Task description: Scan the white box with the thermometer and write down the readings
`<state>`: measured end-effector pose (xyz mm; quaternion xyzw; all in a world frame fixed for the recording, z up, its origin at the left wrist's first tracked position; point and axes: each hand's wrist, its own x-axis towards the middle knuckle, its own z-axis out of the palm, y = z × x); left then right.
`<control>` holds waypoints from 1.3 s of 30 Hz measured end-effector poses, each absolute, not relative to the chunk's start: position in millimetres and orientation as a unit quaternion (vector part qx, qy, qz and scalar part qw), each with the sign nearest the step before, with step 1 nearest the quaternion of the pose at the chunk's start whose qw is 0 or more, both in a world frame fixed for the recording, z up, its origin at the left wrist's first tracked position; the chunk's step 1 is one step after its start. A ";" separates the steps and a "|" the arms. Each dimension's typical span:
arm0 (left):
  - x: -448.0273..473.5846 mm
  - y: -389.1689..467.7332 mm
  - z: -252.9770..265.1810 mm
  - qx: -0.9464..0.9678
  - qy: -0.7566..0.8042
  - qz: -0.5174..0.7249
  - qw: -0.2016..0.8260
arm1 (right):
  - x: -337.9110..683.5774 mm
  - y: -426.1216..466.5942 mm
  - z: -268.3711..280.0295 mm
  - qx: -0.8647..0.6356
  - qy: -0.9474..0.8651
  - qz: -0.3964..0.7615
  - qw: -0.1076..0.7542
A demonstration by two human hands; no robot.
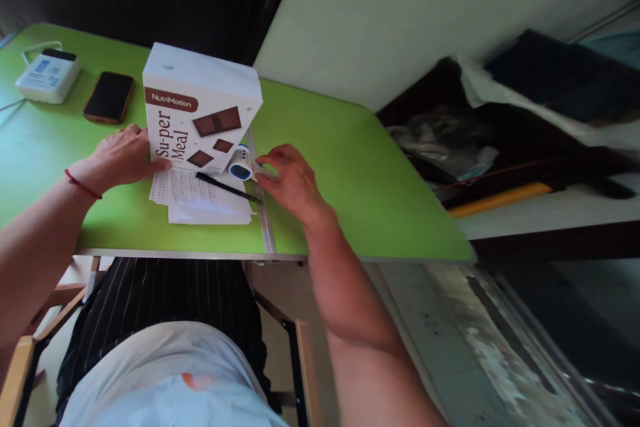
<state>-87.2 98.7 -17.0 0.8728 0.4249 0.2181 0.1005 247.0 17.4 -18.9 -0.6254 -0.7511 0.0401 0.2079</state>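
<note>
A white box (203,120) printed "NutriMotion Su-per Meal" stands upright on the green table. My left hand (123,157) grips its lower left edge, thumb on the front face and fingers at the side and behind. At the box's lower right corner is a small white device (241,165) with a blue-rimmed dark screen, which looks like an infrared thermometer. My right hand (290,180) pinches its right end between thumb and fingers. Printed papers (210,210) lie in front of the box, partly hidden by it, with a black pen (227,187) across them.
On the left of the green table (340,167) lie a dark phone (109,97) and a white box-shaped device (49,77) with a cable. A metal seam crosses the tabletop. Right of the table, a shelf (530,207) holds bags and cloth. A wall stands behind.
</note>
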 end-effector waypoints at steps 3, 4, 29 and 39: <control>-72.0 54.6 12.1 0.836 0.547 0.046 -0.018 | 241.4 3.0 -27.5 -0.570 -0.790 0.027 0.222; -63.2 37.2 20.4 0.830 0.552 0.051 -0.052 | 237.9 -1.3 -30.3 -0.564 -0.798 0.028 0.211; -15.2 -75.3 -44.4 0.913 0.369 0.158 -0.077 | 167.2 -71.1 -51.8 -0.588 -0.562 0.265 0.519; -13.0 -76.0 -43.1 0.913 0.370 0.165 -0.050 | 166.5 -74.2 -54.7 -0.606 -0.599 0.186 0.489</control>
